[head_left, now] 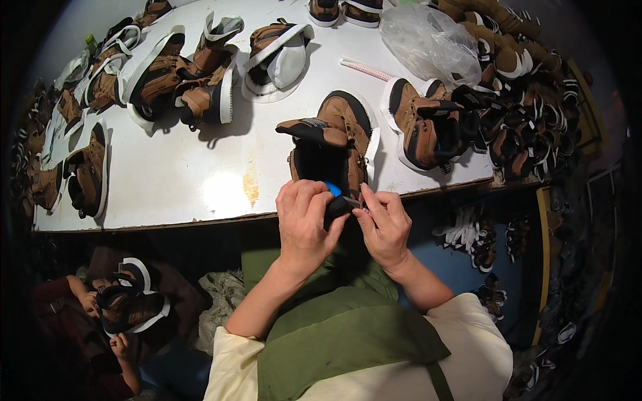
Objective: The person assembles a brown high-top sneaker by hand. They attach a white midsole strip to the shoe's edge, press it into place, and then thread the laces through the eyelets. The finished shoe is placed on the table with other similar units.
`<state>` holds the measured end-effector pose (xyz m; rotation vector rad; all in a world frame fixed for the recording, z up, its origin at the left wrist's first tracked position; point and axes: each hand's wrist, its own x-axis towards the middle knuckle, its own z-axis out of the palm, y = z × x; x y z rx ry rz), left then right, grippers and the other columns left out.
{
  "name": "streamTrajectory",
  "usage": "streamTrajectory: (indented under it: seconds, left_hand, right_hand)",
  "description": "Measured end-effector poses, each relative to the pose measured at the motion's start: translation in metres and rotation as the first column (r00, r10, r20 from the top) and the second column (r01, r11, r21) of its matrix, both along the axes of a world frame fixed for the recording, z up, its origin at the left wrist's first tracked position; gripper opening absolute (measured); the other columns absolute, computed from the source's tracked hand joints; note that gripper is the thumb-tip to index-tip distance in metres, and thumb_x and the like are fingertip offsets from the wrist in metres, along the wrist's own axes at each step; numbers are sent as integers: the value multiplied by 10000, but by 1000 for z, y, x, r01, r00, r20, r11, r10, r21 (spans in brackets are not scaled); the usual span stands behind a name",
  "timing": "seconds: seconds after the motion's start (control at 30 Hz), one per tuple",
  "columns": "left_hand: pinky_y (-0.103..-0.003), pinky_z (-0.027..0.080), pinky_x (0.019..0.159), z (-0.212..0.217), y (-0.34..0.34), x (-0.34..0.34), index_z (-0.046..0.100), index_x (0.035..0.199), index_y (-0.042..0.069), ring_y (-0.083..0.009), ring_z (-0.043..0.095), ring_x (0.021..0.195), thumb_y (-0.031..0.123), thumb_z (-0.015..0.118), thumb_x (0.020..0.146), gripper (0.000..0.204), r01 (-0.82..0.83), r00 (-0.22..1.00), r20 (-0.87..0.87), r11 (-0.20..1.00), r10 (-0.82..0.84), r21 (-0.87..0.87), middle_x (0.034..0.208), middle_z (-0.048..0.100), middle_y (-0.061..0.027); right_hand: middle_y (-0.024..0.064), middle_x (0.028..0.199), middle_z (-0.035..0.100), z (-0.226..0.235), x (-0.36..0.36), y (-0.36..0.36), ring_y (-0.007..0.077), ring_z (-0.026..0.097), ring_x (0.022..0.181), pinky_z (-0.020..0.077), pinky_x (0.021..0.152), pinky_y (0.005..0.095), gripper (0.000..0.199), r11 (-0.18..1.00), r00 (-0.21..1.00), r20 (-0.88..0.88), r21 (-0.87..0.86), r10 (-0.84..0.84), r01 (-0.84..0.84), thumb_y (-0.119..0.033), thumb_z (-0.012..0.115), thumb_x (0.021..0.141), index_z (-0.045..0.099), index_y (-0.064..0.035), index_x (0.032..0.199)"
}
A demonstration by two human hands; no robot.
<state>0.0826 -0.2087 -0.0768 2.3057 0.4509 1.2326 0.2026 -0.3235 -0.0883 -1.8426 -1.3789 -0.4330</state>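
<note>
Left hand (304, 224) grips a blue-handled tool (334, 200), right hand (382, 227) pinches the brown boot (334, 144) at the table edge (167, 224) — one slip could nick fingers or leather.

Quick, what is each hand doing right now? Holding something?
Left hand: closed around a dark tool with a blue tip, at the back of the brown boot upper.
Right hand: fingers pinched on the boot upper's back edge.

A brown boot upper (338, 137) with black lining and a white sole edge stands at the near edge of the white worktop (200, 174), opening toward the person. At that opening sits a black tool with a blue end (332, 200), small and partly hidden.
</note>
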Motion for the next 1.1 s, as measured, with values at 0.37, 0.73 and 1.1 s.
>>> streamTrajectory:
  seconds: [0.37,0.73,1.1]
  left_hand:
    - [-427,390,884,-2,-1,2,569,913,12,-335,526,977,63,799,574,413,-13,1000,6,1000,13,-11,994,564,-137]
    - [-455,378,932,-7,-2,6,559,899,10,-332,527,943,46,784,611,368,-9,1000,26,999,10,-44,962,562,-137]
    - [-465,379,936,-4,-1,6,563,876,10,-334,532,919,35,781,612,343,3,999,43,997,0,-74,942,565,-136]
  right_hand:
    - [66,838,543,0,-5,4,203,557,626,466,569,317,406,999,1000,-7,46,-24,24,-107,762,740,672,-33,1129]
    - [82,828,565,-2,-5,3,189,559,646,473,570,287,363,999,995,-97,48,-12,17,-12,752,746,684,-14,1103]
    - [71,787,556,-3,-1,1,199,543,598,448,526,299,328,989,994,-62,124,95,-86,-4,752,717,704,-17,1041]
